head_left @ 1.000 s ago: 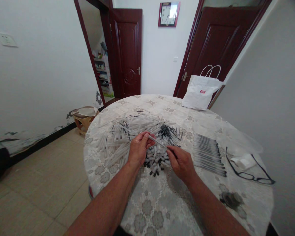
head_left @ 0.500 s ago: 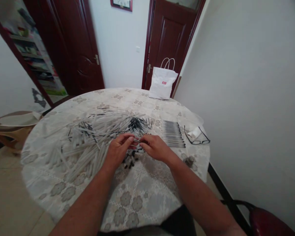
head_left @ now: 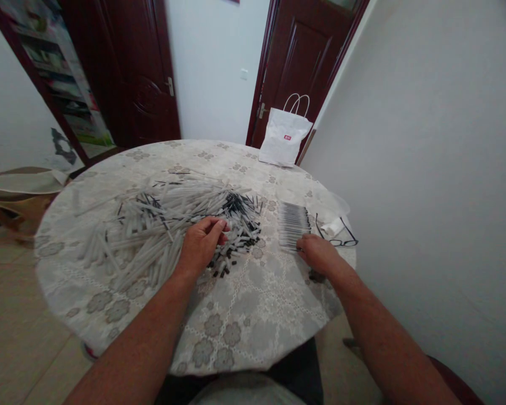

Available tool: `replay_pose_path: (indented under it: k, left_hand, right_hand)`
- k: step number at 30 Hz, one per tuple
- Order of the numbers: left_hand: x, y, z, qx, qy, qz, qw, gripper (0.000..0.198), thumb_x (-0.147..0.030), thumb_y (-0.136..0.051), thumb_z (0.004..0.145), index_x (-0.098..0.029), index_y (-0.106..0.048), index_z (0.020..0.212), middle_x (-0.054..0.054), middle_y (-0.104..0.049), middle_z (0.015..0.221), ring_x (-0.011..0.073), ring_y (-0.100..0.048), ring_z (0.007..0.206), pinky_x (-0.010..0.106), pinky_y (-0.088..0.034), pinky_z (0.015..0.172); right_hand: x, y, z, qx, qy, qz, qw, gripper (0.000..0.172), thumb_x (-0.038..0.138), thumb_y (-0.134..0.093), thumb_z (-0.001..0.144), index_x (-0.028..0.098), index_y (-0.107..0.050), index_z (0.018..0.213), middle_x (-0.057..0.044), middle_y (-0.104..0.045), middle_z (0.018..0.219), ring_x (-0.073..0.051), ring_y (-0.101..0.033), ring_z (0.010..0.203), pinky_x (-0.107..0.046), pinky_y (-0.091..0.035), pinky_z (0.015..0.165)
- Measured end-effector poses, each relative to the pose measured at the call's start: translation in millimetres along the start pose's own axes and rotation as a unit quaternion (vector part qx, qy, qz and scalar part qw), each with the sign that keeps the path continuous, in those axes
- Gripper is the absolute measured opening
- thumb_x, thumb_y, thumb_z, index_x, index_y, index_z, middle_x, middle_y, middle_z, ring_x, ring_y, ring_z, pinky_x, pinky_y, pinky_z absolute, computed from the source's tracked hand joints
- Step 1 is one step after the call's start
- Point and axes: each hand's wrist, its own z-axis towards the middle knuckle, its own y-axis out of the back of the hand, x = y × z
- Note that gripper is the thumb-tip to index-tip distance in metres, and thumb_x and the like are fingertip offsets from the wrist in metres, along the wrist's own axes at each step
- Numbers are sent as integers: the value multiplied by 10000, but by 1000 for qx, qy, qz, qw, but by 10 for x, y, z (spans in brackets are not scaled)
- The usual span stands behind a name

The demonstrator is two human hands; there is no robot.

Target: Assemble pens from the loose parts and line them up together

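Note:
My left hand (head_left: 201,243) rests at the near edge of a big heap of translucent pen barrels (head_left: 152,230), its fingers curled over the small black caps (head_left: 231,254); what it pinches, if anything, I cannot make out. My right hand (head_left: 318,253) has its fingers bent down at the near end of a neat row of assembled pens (head_left: 293,225), touching the closest ones. A cluster of thin black refills (head_left: 242,208) lies behind the caps. All of it sits on a round table with a floral lace cloth (head_left: 236,315).
Black-framed glasses (head_left: 337,236) and a clear plastic bag lie right of the pen row, near the wall. A white paper bag (head_left: 284,138) stands at the table's far edge. A low stool (head_left: 12,194) is on the floor at left. Dark doors are behind.
My hands were together holding one pen over the caps; now they have parted. The right hand moved right to the row of pens, the left stayed at the heap.

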Motion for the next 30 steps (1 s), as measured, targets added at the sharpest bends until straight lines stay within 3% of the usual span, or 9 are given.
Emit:
replay_pose_path:
  k: [6, 24, 30]
  left_hand:
    - [-52, 7, -14, -5, 7, 10, 1000, 278, -433, -609, 893, -177, -715, 882, 39, -763, 835, 144, -665, 602, 236, -525, 588]
    - [-78, 17, -24, -13, -10, 37, 999, 258, -408, -599, 896, -183, -715, 847, 27, -756, 782, 140, -654, 585, 232, -502, 587]
    - [-63, 39, -29, -65, -13, 18, 998, 275, -415, -583, 911, -176, -702, 843, 24, -734, 741, 129, -630, 552, 227, -481, 559]
  right_hand:
    - [97, -7, 32, 39, -21, -13, 999, 152, 255, -596, 950, 177, -705, 1023, -123, -692, 1071, -239, -650, 1067, -280, -452, 837]
    - [79, -119, 92, 29, -71, -17, 997, 202, 271, -516, 999, 164, -682, 1042, -125, -701, 1080, -232, -674, 1027, -290, -443, 800]
    - [181, -67, 41, 11, -86, -20, 996, 200, 274, -494, 1011, 176, -665, 1042, -118, -692, 1075, -223, -668, 1005, -284, -426, 761]
